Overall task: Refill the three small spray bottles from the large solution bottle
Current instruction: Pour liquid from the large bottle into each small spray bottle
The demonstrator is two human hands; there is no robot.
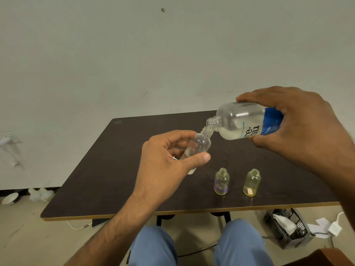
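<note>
We pour from big bottle to small

Our right hand (299,127) grips the large bottle (247,121) lying nearly level, mouth leftward; our left hand (165,160) grips the small bottle (199,145) tilted, mouth up-right, mouths touching.

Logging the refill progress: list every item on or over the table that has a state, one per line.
Large solution bottle: uncapped, tipped sideways, mouth at the clear bottle's neck, gripped by right hand.
Clear spray bottle: uncapped, tilted, some liquid inside, held by left hand.
Left yellowish spray bottle: upright on table, uncapped.
Right yellowish spray bottle: upright, uncapped.
</note>
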